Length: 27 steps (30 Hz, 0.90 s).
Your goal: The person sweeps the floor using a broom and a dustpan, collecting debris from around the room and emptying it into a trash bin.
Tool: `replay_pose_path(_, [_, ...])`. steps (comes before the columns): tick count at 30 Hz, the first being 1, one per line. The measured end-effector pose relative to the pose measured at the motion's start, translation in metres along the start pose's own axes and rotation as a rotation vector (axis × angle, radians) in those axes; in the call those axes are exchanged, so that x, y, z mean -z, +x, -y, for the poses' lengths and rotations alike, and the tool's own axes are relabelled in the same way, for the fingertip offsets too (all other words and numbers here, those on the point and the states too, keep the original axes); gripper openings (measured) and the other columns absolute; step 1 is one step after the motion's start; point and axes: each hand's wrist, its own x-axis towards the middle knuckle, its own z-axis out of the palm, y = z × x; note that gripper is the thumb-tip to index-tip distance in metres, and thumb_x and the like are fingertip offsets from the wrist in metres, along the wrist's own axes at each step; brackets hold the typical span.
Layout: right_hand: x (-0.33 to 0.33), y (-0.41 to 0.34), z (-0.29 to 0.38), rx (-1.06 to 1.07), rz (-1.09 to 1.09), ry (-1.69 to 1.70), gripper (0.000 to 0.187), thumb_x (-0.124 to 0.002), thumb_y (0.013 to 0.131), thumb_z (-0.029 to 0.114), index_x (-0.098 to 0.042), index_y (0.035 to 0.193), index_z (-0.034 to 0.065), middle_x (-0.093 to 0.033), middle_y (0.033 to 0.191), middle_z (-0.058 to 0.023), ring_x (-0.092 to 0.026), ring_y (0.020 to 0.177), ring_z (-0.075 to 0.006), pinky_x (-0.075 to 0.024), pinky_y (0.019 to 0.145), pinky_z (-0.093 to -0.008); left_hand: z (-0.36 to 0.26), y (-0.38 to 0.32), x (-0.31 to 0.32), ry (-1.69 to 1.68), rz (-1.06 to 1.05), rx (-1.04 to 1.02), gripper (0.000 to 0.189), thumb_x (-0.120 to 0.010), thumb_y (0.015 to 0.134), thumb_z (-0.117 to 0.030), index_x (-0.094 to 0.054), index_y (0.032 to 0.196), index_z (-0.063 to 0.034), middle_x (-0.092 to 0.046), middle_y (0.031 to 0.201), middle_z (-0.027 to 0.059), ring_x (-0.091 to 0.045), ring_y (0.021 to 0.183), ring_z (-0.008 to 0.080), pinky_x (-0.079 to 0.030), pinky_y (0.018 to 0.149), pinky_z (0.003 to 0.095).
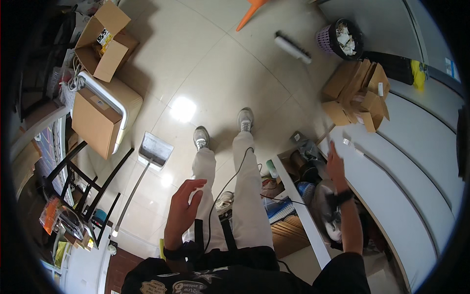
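Note:
My right hand (335, 167) grips the thin, blurred handle of a broom at the right, over an open drawer (302, 217). The broom's white head with dark bristles (292, 47) rests on the tiled floor ahead of me. In front of my body hangs my left hand (185, 205), empty, fingers curved and thumb apart. A long-handled dustpan (157, 150) stands on the floor to the left, its pan grey inside, apart from both hands.
At the upper right, a waste basket (325, 38) of paper stands near open cardboard boxes (354, 93). Cardboard boxes (96, 119) and a black metal-legged stool (97, 187) line the left. A black cable (235, 172) crosses my legs. An orange leg (246, 16) shows at the top.

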Motion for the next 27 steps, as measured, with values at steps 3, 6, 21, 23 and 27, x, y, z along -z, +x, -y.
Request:
replay_pose_path(3, [-0.014, 0.082, -0.009, 0.026, -0.044, -0.02, 0.052, -0.046, 0.095, 0.022, -0.032, 0.144, 0.0131, -0.062, 0.089, -0.0276, -0.061, 0.074, -0.042, -0.0496, 0.064, -0.0506, -0.011, 0.008, -0.015, 0.023, 0.053, -0.032, 0.025, -0.054, 0.087, 0.0, -0.058, 0.112, -0.0022, -0.062, 0.104, 0.0143, -0.061, 0.1, 0.0274, -0.047, 0.087, 0.0328])
replay_pose_path(6, [-0.03, 0.117, 0.048, -0.022, 0.038, 0.268, 0.053, -0.046, 0.092, 0.016, -0.031, 0.142, 0.0058, -0.062, 0.085, -0.0251, -0.061, 0.067, -0.0393, -0.0502, 0.062, -0.0474, -0.016, 0.006, -0.026, 0.085, 0.072, -0.076, 0.025, -0.054, 0.088, -0.001, -0.059, 0.112, -0.004, -0.062, 0.106, 0.0148, -0.06, 0.1, 0.0321, -0.047, 0.087, 0.0338])
replay_pose_path(21, [-0.109, -0.199, 0.16, -0.111, 0.101, 0.719, 0.054, -0.048, 0.094, 0.02, -0.031, 0.144, 0.01, -0.06, 0.079, -0.0257, -0.058, 0.065, -0.0415, -0.0445, 0.059, -0.0456, 0.097, 0.063, -0.186, -0.382, 0.75, 0.514, 0.047, -0.048, 0.098, -0.036, -0.04, 0.13, -0.0029, -0.057, 0.11, 0.0109, -0.057, 0.103, 0.0205, -0.048, 0.086, 0.0349])
replay_pose_path(23, [-0.117, -0.221, 0.16, -0.073, 0.008, 0.691, 0.056, -0.048, 0.094, 0.017, -0.028, 0.145, 0.0104, -0.06, 0.077, -0.0241, -0.059, 0.064, -0.0381, -0.0453, 0.059, -0.0435, 0.093, 0.062, -0.215, -0.365, 0.827, 0.466, 0.042, -0.046, 0.098, -0.034, -0.039, 0.126, -0.0028, -0.057, 0.108, 0.0117, -0.059, 0.099, 0.0213, -0.05, 0.083, 0.0357])
replay_pose_path(27, [-0.06, -0.247, 0.16, -0.272, 0.154, 1.082, 0.065, -0.047, 0.093, 0.011, -0.014, 0.149, 0.0085, -0.06, 0.083, -0.0194, -0.059, 0.065, -0.0327, -0.0465, 0.061, -0.0396, 0.06, 0.067, -0.236, -0.505, 0.997, 0.414, 0.028, -0.044, 0.099, -0.026, -0.037, 0.113, -0.0037, -0.059, 0.097, 0.0131, -0.065, 0.088, 0.0239, -0.054, 0.076, 0.0363])
